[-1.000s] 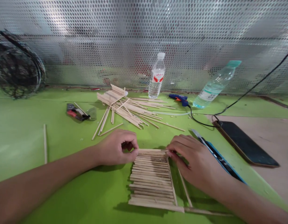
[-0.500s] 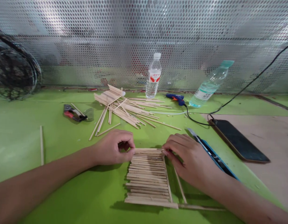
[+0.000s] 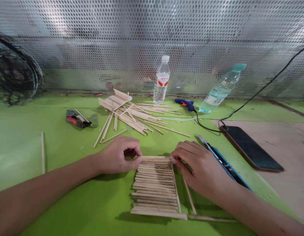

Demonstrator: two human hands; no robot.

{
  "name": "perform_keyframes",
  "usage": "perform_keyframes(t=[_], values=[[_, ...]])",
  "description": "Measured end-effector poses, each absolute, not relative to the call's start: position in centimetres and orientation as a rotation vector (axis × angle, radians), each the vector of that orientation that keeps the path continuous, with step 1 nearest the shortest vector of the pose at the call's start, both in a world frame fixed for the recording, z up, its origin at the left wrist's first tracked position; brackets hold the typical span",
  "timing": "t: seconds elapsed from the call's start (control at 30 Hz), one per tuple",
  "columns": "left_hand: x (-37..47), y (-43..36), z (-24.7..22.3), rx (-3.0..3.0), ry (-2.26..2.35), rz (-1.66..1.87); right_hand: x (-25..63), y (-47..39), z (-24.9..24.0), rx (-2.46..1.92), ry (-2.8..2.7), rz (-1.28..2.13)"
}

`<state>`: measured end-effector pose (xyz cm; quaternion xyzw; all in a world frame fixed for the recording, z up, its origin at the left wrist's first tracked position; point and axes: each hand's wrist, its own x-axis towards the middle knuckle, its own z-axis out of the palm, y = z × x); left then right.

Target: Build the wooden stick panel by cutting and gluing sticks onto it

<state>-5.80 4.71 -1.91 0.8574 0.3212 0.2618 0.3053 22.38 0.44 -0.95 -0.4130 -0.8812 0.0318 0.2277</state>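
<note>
A panel of thin wooden sticks (image 3: 155, 186), laid side by side across a stick frame, sits in front of me on the green table. Along its far edge runs one wooden stick (image 3: 156, 158). My left hand (image 3: 122, 154) pinches this stick's left end between thumb and forefinger. At its right end, my right hand (image 3: 194, 162) pinches too, with the fingertips close to the frame's corner. Under and beside my right hand, a bare part of the frame (image 3: 190, 195) extends to the right.
A pile of loose sticks (image 3: 129, 113) lies beyond the panel, with cutters (image 3: 78, 119) to its left. Two bottles (image 3: 162, 80) (image 3: 219, 93) and a blue glue gun (image 3: 185, 103) stand or lie behind. A utility knife (image 3: 223, 162) and a phone (image 3: 251, 147) are at right.
Almost nothing differs. Both hands keep their pinch at the stick's ends, and the whole view has shifted very slightly.
</note>
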Motion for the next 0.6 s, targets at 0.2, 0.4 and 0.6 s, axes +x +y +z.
perform_keyframes(t=[0.2,0.4,0.6], values=[[-5.87,4.72,-1.96,2.262,0.840,0.696,22.47,0.37,-0.93,-1.125,-2.427,0.072],[-5.85,4.76,-1.96,2.276,0.853,0.700,22.52,0.31,-0.91,-1.136,-2.429,0.091],[-5.79,4.75,-1.96,2.269,0.868,0.685,22.49,0.42,-1.01,-1.136,-2.432,0.094]])
